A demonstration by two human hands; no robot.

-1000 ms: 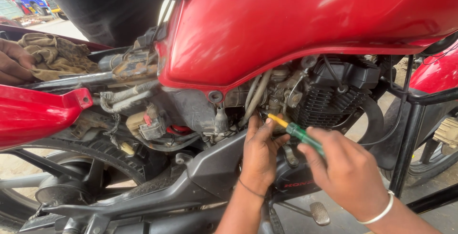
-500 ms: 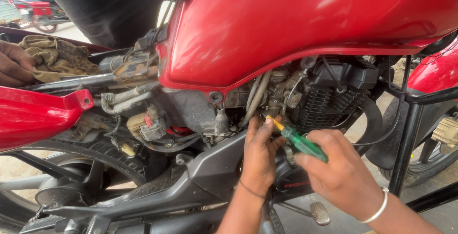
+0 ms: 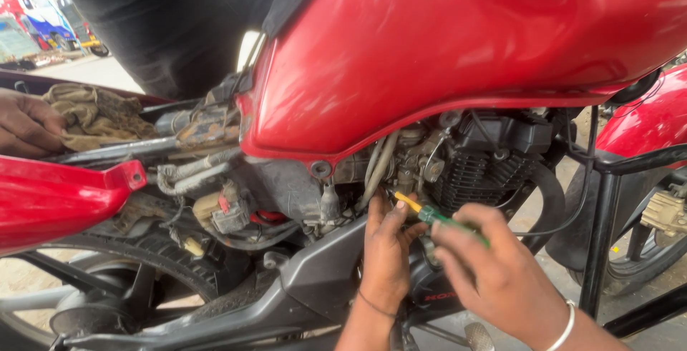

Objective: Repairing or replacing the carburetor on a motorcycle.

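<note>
A glossy red moulded fuel tank [image 3: 458, 50] is seen filling the space above the fingers, with the dark, finned metal engine block [image 3: 494, 165] just beyond and above them. Below the fingers a matte grey plastic side panel [image 3: 322, 272] is stretched; far to the left of them a soiled, crumpled tan rag [image 3: 93, 115] is pressed by another person's hand [image 3: 21, 123].

The right hand [image 3: 501, 279] is closed around the green handle of a slim screwdriver with a yellow collar [image 3: 422, 211], its fingers curled tight. The left hand [image 3: 386, 251] is raised beside the shaft, fingers [image 3: 398, 215] held together and laid against it near the tip, which is lost among greasy hoses and fittings.

A slip is judged likely: the tip is hidden, the surfaces look oily, and a skid off the screw could bring the blade into the steadying fingers or a nearby rubber hose. The screw head could also be rounded if the blade is seated crookedly.
</note>
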